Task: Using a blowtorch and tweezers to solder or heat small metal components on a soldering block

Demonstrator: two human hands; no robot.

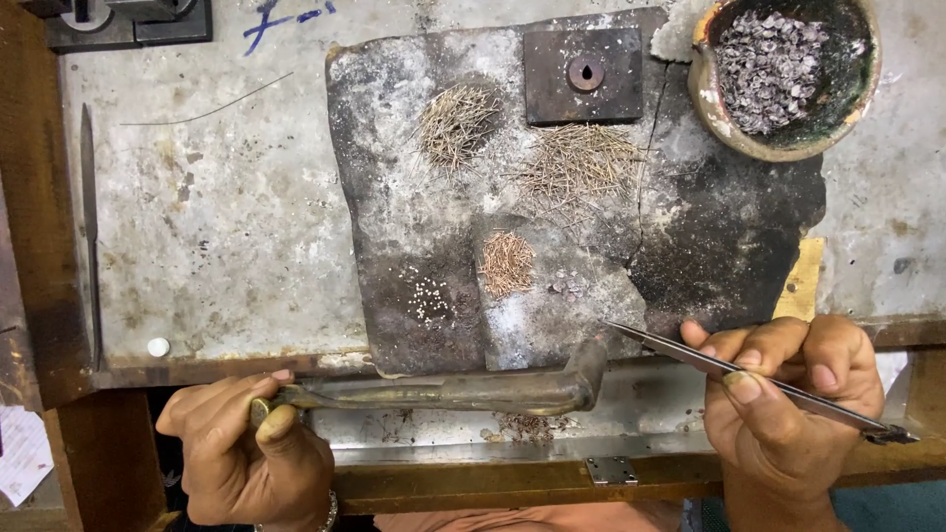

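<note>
We are gripping the bent brass torch pipe [463, 392] in our left hand [241, 448] and pinching tweezers [749, 377] in our right hand [788, 394] at the charred soldering block's [414, 177] front edge, risking scattering the tiny copper wire pile [506, 263] and silver beads [426, 296] nearby.

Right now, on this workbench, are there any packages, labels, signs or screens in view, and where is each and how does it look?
No packages, screens or signs show.
Blue handwritten pen marks: top edge of the grey worn bench top, left of the dark scorched slab; thin scribbled strokes.
White crumpled paper scrap: lower left edge, beside the brown wooden frame; faint print, too small to tell.
</note>
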